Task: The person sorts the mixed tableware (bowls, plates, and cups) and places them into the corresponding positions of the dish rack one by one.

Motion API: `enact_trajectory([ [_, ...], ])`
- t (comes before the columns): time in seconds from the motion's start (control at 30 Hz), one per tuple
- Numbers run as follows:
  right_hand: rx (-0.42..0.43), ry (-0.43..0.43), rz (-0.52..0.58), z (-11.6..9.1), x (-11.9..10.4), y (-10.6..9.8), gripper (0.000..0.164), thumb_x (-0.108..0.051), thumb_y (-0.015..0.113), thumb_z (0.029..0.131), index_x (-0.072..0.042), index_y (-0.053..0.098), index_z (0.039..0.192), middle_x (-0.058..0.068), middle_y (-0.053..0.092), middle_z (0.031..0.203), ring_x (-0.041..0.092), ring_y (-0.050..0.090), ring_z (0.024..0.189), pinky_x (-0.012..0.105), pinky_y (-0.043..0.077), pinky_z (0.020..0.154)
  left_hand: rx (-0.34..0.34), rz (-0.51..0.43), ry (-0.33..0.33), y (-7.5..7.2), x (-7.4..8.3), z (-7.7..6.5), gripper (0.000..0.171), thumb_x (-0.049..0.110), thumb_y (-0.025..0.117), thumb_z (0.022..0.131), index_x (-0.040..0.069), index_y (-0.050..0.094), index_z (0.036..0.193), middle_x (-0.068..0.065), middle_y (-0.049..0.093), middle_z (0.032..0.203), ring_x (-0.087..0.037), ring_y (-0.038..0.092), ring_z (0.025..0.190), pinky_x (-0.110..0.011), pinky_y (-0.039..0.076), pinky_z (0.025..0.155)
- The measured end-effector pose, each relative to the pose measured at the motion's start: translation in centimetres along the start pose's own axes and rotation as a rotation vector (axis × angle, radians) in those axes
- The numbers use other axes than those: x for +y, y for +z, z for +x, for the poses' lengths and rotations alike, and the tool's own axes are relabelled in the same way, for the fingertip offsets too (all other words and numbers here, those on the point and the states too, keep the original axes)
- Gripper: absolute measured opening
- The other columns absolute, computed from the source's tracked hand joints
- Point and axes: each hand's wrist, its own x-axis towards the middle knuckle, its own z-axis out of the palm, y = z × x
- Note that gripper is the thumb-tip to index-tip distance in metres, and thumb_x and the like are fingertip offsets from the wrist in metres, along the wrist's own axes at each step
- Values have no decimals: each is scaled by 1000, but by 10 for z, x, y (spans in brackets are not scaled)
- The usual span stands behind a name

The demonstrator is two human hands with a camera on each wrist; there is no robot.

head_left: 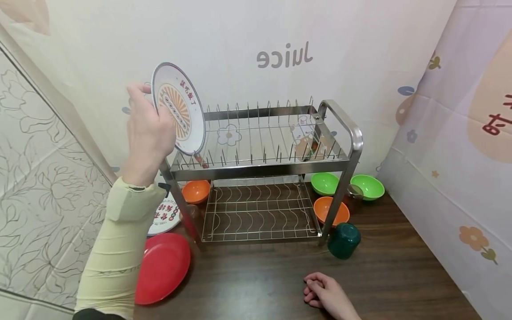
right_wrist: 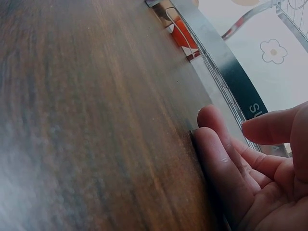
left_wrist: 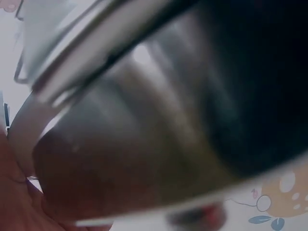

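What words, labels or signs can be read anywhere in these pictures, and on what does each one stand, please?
"Juice", seen mirrored: on the wall covering behind the dish rack.
Red characters round the rim of the patterned plate that the left hand holds: too small to read.
Red characters on the plate lying left of the rack: too small.
Large red character on the right curtain: cut off.

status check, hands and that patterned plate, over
Left hand grips round white plate with orange sunburst pattern, upright at top tier of steel dish rack. Right hand idle on wooden table. Slots ahead bare.
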Motion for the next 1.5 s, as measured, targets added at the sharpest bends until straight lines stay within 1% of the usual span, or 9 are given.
enact_trajectory([
  [0.1,2,1,-3,0,0,0,26,-12,47,105,9,57,116,8,65,86,22,67,78,37,58,70,6,17,17,4,-2,0,39,24,31,99,15,26,137,-9,50,117,-28,55,89,-36,47,70],
  [0.27,16,5,-15,0,0,1,26,-13,47,105,9,57,116,8,65,86,23,67,78,38,58,70,26,52,58,10,-8,2,40,20,34,98,11,29,136,-14,54,112,-30,51,97,-38,42,78],
  [0.37,20,10,-21,1,1,0,26,-13,47,105,9,57,116,8,65,85,23,67,78,38,58,70,14,75,53,13,-10,2,42,19,35,97,11,30,138,-16,53,112,-31,46,103,-40,39,84],
  [0.53,23,13,-24,2,2,0,27,-13,47,105,9,57,116,8,65,85,23,67,77,38,58,70,-32,108,26,16,-10,0,45,19,34,97,13,27,141,-13,50,113,-31,43,100,-41,39,81],
  [0.63,26,13,-28,3,2,-1,27,-14,47,106,9,57,116,8,65,86,23,67,77,39,58,70,-25,125,37,16,-9,-1,45,19,34,97,13,29,141,-12,50,110,-31,43,99,-40,39,81],
  [0.8,27,15,-32,3,2,-1,27,-13,47,106,8,58,116,8,65,86,23,67,77,38,58,70,-11,148,36,17,-9,-2,44,19,36,97,13,30,140,-12,50,108,-31,37,109,-41,37,86],
  [1.03,20,14,-20,2,1,0,26,-13,47,105,9,57,116,8,65,86,23,67,78,38,58,70,-18,142,43,16,-10,-1,45,20,38,96,13,33,141,-11,49,107,-30,38,109,-41,37,86],
  [1.23,11,10,-6,2,1,0,27,-13,47,105,9,57,117,8,65,86,23,67,78,38,58,70,-15,124,88,16,-10,-1,42,21,41,97,10,38,138,-9,53,111,-27,43,106,-40,38,87],
  [1.5,14,12,0,2,2,0,26,-12,47,105,9,57,117,8,65,86,23,68,78,38,58,70,-53,122,149,16,-9,0,42,19,45,96,8,41,136,-12,54,112,-28,48,104,-43,41,88],
])
